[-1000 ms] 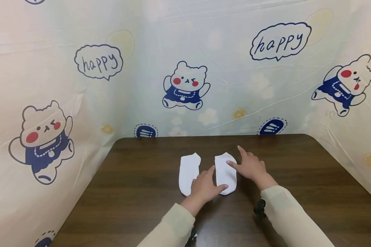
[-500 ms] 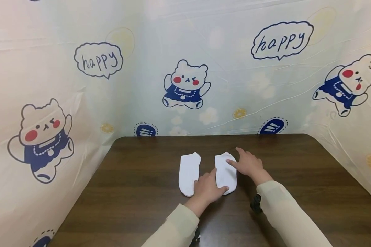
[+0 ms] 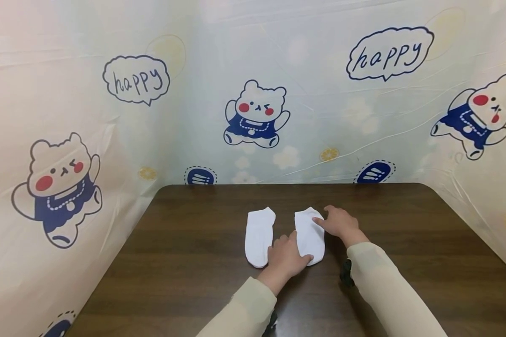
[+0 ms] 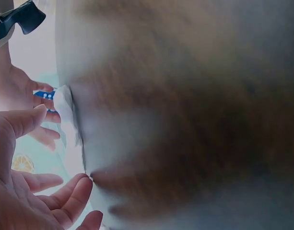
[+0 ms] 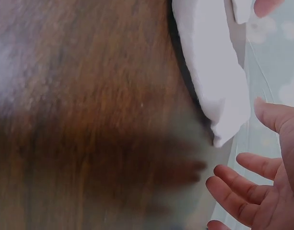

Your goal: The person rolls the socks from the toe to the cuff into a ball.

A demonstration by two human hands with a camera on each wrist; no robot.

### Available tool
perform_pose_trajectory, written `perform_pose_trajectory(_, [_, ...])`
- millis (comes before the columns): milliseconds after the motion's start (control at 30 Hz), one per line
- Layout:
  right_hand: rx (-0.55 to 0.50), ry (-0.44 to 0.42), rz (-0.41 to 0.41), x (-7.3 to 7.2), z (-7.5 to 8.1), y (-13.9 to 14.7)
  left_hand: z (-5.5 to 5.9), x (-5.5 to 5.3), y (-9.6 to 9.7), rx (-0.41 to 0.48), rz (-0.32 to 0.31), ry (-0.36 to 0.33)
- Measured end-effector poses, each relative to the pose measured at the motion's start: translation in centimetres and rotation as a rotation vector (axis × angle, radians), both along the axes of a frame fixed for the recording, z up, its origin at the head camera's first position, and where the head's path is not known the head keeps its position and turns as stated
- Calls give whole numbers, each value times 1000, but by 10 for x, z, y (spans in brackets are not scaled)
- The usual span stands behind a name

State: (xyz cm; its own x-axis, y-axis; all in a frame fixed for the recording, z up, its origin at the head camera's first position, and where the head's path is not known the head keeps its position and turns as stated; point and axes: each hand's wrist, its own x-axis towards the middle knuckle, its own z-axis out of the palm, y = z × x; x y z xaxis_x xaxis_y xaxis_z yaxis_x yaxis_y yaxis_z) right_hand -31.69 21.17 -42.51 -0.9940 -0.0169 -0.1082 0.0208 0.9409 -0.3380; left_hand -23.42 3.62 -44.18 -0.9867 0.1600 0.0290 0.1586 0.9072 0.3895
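Note:
Two white ankle socks lie flat, side by side, on the dark wooden table in the head view. My left hand point(image 3: 287, 257) is over the lower left edge of the right-hand sock point(image 3: 308, 234), thumb across its toe end and fingers in the gap beside the left-hand sock point(image 3: 258, 241). At the upper right of that same right-hand sock is my right hand point(image 3: 340, 222), its thumb over the sock's edge. Both wrist views show spread, gently bent fingers with nothing pinched between them; fingertips of the left hand point(image 4: 36, 191) come right down at the tabletop.
The brown wooden table point(image 3: 173, 271) has rounded far corners. Behind and on both sides hangs a pale curtain point(image 3: 185, 93) printed with bears and "happy" bubbles. A dark device point(image 3: 346, 274) sits under the right wrist.
My left hand has shifted slightly right, farther over the right-hand sock. My right hand has drawn its fingers in a little beside that sock. Both socks lie as before.

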Motion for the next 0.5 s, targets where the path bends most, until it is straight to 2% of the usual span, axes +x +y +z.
perform_pose_trajectory(267, [-5, -8, -2, -4, -4, -6, -3, -2, 4, -62, 11, 22])
perform_pose_trajectory(500, [-3, -3, -9, -7, -9, -8, -4, -3, 3, -82, 1, 30])
